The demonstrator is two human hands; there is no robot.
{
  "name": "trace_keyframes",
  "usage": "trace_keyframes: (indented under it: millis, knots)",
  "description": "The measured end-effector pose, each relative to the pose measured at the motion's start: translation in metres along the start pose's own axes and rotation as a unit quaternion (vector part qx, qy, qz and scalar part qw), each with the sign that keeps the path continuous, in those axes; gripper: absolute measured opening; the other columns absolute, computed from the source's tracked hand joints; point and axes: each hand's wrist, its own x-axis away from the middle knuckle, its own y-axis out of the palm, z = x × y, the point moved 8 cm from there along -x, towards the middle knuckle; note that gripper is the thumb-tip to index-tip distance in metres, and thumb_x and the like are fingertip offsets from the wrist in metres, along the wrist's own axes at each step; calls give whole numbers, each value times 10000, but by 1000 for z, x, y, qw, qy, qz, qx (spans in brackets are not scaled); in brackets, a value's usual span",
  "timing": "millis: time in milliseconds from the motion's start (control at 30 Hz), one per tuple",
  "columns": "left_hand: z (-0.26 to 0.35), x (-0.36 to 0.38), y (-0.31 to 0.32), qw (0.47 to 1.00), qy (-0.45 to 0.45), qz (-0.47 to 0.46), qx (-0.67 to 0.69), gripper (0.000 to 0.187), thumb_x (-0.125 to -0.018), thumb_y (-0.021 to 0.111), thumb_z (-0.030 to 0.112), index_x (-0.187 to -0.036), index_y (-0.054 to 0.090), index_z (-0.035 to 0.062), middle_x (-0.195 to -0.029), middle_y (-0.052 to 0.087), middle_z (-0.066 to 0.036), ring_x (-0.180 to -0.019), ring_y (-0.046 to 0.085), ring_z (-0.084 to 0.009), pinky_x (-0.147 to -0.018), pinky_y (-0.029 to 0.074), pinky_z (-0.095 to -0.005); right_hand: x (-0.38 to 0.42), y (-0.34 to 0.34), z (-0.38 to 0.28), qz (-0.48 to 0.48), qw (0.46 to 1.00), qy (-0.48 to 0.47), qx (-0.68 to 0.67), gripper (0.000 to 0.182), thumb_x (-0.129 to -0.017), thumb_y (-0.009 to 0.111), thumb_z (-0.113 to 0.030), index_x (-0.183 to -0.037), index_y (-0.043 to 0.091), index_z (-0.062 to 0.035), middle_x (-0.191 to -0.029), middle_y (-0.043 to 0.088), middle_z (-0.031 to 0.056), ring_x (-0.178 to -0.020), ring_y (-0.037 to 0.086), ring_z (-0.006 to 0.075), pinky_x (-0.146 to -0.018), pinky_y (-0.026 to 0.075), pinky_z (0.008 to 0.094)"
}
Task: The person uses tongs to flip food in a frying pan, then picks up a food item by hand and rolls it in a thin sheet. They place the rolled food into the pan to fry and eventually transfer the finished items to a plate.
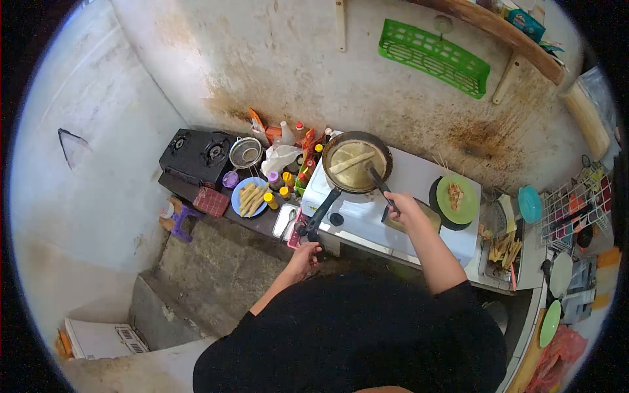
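My right hand (404, 208) is closed around the dark handle of a spatula (378, 181), whose head reaches into the frying pan (388, 154). In the pan, a pale stick-shaped roll (351, 163) lies in shallow yellowish oil. The pan stands on the white stove (409, 242), its long black handle (322, 211) pointing toward me. Right at that handle's end is my left hand (303, 260), its fingers loosely bent and not wrapped around it.
Left of the stove, a blue plate (236, 204) holds several pale rolls, beside bottles and a strainer (246, 152). A black burner unit (195, 155) stands farther left. At right are a green plate (458, 216) with food, a metal tray (485, 259) and a dish rack (569, 203).
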Motion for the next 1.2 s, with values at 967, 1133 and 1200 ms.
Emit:
trace_keyframes:
  millis: [967,1133,1200]
  knots:
    - [3,-12,-6,999,-24,23,6,164,-816,481,252,-881,489,101,-736,524,20,-457,433,-64,-404,349,-211,1,32,-14,-56,998,6,-17,232,-778,587,-218,-857,439,-58,-706,478,66,-434,372,72,-308,245,174]
    - [6,-15,-12,999,-8,24,32,176,-817,482,254,-880,498,90,-732,526,14,-448,433,-69,-404,349,-215,3,22,-3,-54,998,29,25,237,-776,588,-214,-859,440,-49,-722,491,82,-436,372,74,-313,252,174]
    - [6,-16,-14,999,-14,19,35,181,-818,482,249,-894,497,85,-741,530,11,-453,433,-70,-409,352,-218,4,24,3,-52,998,41,20,241,-775,589,-214,-862,440,-46,-724,497,88,-436,371,75,-311,250,176]
